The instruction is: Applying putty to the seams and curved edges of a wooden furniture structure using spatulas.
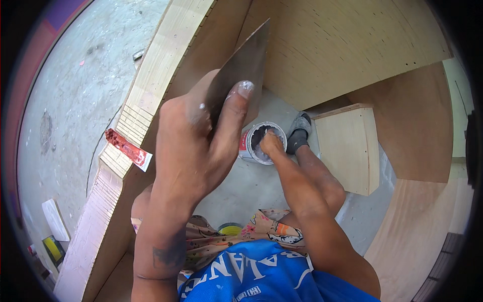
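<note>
My left hand [193, 133] is raised close to the camera and grips a wide metal putty knife [241, 70], its thumb pressed on the blade, which points up and to the right. My right hand [271, 143] reaches down into a small open can [259, 132] of grey-white putty standing on the concrete floor. Whether it holds a tool there is hidden by the hand. A foot in a grey sock [299, 133] rests right beside the can.
Curved plywood panels [342, 40] surround me, with a stacked laminated edge [151, 85] at left bearing a red packet [128, 148]. A small plywood box [349, 148] stands right of the foot. Scraps lie on the concrete floor [75, 100] at lower left.
</note>
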Demonstrator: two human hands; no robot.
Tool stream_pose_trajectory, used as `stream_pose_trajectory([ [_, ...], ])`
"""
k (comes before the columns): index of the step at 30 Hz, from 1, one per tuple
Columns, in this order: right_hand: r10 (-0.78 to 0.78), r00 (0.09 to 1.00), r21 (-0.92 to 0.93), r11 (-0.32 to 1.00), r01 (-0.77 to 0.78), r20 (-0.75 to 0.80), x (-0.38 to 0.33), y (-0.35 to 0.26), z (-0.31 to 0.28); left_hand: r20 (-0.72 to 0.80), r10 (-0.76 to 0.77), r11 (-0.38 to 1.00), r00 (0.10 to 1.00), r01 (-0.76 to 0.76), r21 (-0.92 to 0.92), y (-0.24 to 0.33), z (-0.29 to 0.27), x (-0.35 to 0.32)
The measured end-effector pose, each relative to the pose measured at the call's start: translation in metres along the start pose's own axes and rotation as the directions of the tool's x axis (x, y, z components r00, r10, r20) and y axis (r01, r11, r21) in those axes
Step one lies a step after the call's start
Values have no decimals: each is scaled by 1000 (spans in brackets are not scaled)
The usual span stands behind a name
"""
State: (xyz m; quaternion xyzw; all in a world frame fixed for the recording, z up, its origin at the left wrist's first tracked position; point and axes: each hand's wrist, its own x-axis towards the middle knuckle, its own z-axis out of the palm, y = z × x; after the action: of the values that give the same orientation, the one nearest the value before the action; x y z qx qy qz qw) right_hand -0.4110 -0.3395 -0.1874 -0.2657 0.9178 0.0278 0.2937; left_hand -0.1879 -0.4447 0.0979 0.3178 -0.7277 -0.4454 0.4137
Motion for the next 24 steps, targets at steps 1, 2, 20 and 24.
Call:
stream_pose_trajectory([
  [1, 2, 1000, -7, 1000, -2, 1, 8, 0, 6, -24, 37, 999, 999, -38, -8, 0, -3, 0],
  [2, 21, 999, -49, 999, -18, 49, 20, 3, 15, -46, 15, 999, 999, -17, -38, 3, -5, 0],
  [20, 80, 990, 283, 953, -111, 116, 50, 32, 42, -78, -60, 983, 995, 72, 168, 8, -1, -8],
  [24, 196, 962, 431, 864, -260, 188, 47, 23, 46, -57, -100, 978, 993, 108, 177, 10, 4, -8],
])
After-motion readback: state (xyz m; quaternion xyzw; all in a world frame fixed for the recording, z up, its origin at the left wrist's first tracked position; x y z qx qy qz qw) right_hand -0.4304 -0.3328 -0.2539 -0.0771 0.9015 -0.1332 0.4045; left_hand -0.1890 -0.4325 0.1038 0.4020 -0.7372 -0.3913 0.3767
